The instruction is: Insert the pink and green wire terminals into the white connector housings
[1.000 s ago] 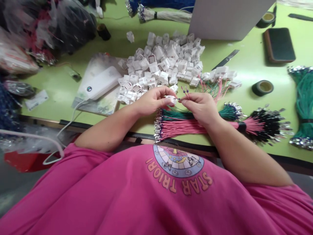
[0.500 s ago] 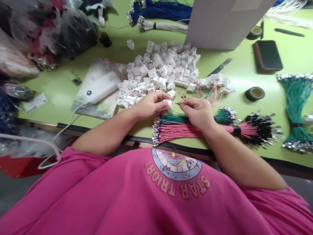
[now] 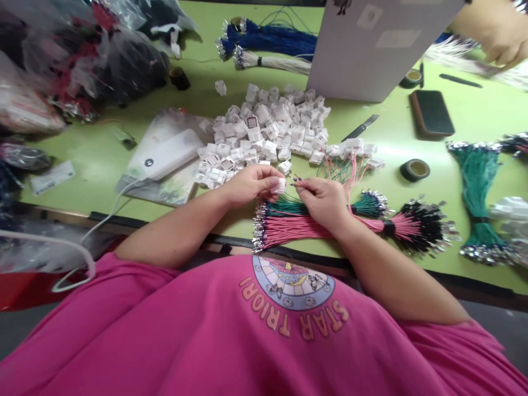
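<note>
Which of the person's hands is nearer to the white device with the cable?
Left. The left hand, pinching a white connector, is to the right of the white device; the right hand, holding wire ends, is farther right, beyond the left hand.

This looks like a workshop for putting together wiring: a long green surface (image 3: pixel 371 118) carries a heap of loose white plastic connector housings (image 3: pixel 268 126), and tied bundles of cut wire lie about it, pink (image 3: pixel 301 226), green (image 3: pixel 478 192), blue (image 3: pixel 280 39) and white (image 3: pixel 284 63), their ends tipped with shiny metal terminals; rolls of dark tape (image 3: pixel 414 170), a knife (image 3: pixel 359 130) and clear plastic bags (image 3: pixel 124 60) packed with more parts sit among them, and a co-worker's hand (image 3: pixel 495 30) reaches over white wires at the far right, so the bench is shared
</note>
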The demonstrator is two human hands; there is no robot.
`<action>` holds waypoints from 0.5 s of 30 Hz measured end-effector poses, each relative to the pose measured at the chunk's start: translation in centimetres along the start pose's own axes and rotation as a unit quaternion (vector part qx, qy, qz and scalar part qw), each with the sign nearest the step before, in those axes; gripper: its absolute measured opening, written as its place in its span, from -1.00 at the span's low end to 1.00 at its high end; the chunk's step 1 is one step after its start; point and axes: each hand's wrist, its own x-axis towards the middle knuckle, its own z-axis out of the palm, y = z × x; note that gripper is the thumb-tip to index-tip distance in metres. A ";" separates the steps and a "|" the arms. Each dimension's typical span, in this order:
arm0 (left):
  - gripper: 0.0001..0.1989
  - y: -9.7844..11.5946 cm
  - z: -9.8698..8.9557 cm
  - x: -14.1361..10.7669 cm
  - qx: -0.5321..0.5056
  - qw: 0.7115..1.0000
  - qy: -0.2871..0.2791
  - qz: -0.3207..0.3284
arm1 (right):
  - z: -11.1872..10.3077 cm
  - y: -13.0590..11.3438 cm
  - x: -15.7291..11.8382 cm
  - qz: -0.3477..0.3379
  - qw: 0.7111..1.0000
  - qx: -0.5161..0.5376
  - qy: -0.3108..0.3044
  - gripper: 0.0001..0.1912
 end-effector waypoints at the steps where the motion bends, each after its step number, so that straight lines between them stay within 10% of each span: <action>1: -0.78 0.0 0.0 0.0 0.001 1.000 0.001 0.002 | 0.1 0.0 0.0 -0.008 1.000 -0.012 -0.005 -0.75; 15: -0.82 0.3 1.1 0.1 0.045 0.999 0.020 0.009 | 0.3 -0.3 0.3 0.034 0.997 -0.004 -0.072 -0.82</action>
